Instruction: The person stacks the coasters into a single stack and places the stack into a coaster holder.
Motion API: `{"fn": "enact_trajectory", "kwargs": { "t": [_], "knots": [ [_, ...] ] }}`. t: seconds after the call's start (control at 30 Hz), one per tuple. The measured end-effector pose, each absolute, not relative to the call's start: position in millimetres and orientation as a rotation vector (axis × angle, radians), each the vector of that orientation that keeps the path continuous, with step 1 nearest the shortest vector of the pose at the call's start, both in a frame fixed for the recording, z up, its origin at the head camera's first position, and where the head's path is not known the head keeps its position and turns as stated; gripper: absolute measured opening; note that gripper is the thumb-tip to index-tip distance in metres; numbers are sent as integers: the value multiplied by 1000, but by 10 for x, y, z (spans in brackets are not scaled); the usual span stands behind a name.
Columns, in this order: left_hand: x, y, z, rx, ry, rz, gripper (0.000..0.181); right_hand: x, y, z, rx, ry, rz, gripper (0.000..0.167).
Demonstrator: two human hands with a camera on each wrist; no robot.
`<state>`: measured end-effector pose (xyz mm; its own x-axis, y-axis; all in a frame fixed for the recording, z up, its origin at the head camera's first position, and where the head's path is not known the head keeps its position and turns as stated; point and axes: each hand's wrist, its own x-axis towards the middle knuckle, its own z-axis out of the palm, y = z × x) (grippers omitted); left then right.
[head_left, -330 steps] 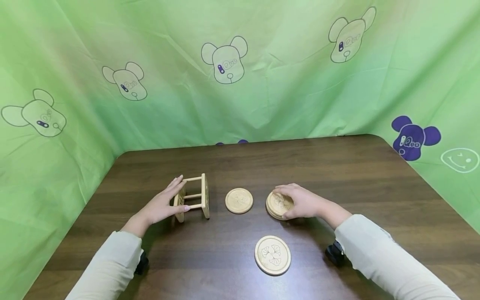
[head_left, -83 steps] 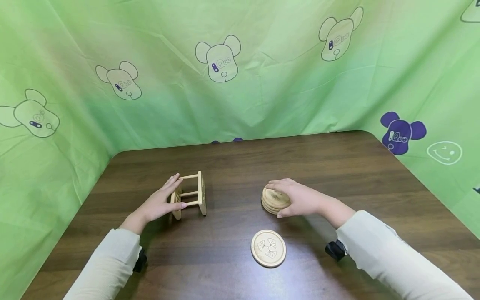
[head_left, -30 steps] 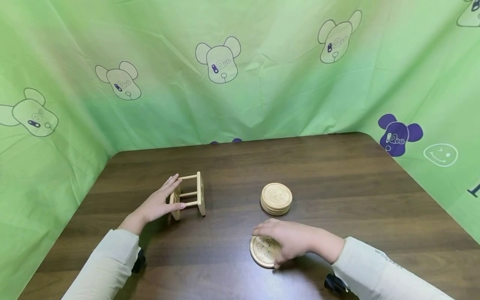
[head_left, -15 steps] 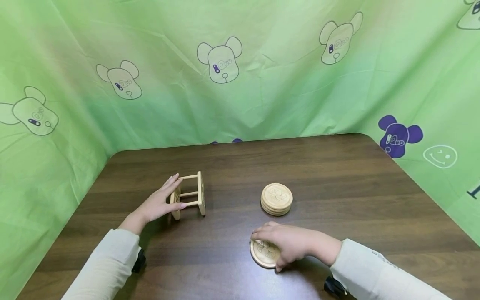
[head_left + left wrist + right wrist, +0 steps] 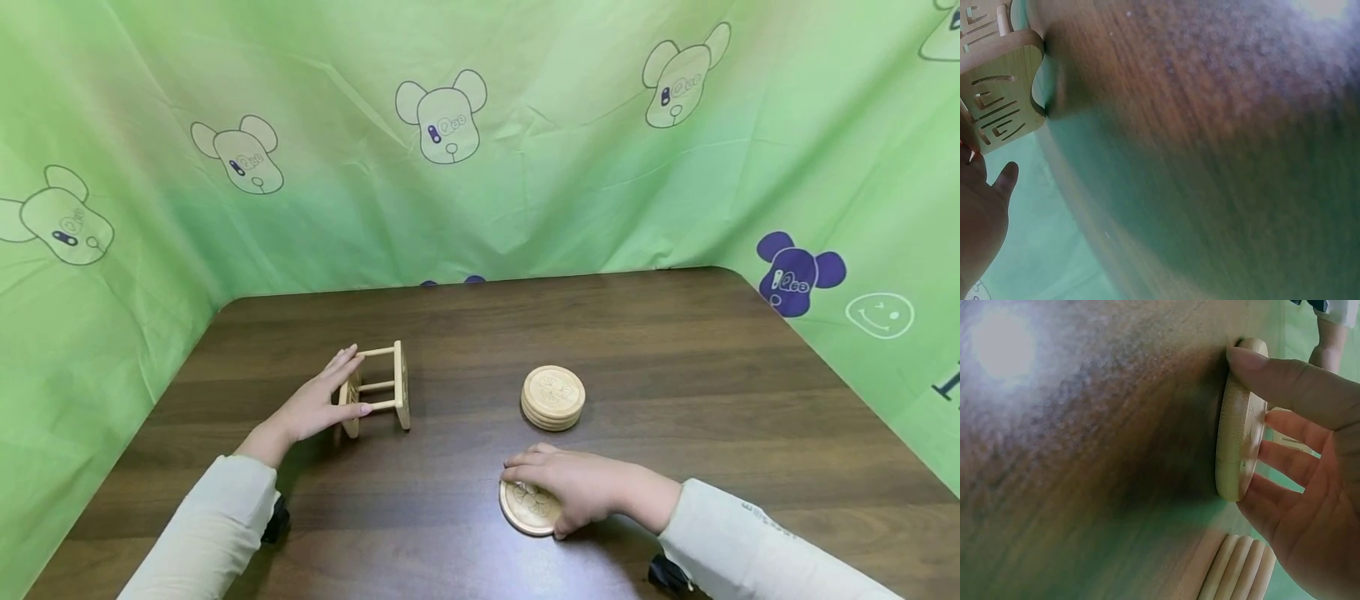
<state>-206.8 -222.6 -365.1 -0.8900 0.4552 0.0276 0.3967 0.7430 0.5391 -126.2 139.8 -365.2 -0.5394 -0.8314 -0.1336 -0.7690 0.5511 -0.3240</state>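
My left hand (image 5: 315, 406) grips the near side of a small wooden rack (image 5: 402, 387) whose two end panels are joined by rods. In the left wrist view a slotted panel (image 5: 999, 94) of it stands above the hand (image 5: 982, 219). On the right, my right hand (image 5: 588, 486) spans a round wooden coaster (image 5: 527, 507) lying flat, thumb and fingers at its edge. The right wrist view has the thumb of that hand (image 5: 1304, 456) on the rim of the coaster (image 5: 1238, 437). Behind it stands a stack of coasters (image 5: 553, 393), its top one carved.
The brown wooden table (image 5: 450, 333) reaches back to a green cloth (image 5: 337, 208) with printed bear heads, which also hangs along the left and right sides. Part of the stack (image 5: 1238, 569) shows at the bottom of the right wrist view.
Since the oldest frame, the coaster between rack and stack has left its spot and the stack has grown. My right hand has moved from the stack to the near coaster; my left hand stays on the rack.
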Motion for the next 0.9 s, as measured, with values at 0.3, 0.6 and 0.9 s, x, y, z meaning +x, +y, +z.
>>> {"fn": "enact_trajectory", "kwargs": {
  "t": [0.3, 0.6, 0.9],
  "knots": [
    [-2066, -2242, -3659, 680, 2830, 826, 81, -1267, 1387, -3654, -1360, 2533, -345, 75],
    [-2077, -2239, -3656, 677, 2828, 823, 81, -1296, 1419, -3608, -1373, 2562, -369, 75],
    [-2079, -2233, -3643, 677, 2825, 817, 81, -1374, 1490, -3432, -1343, 2600, -410, 73]
  ]
}}
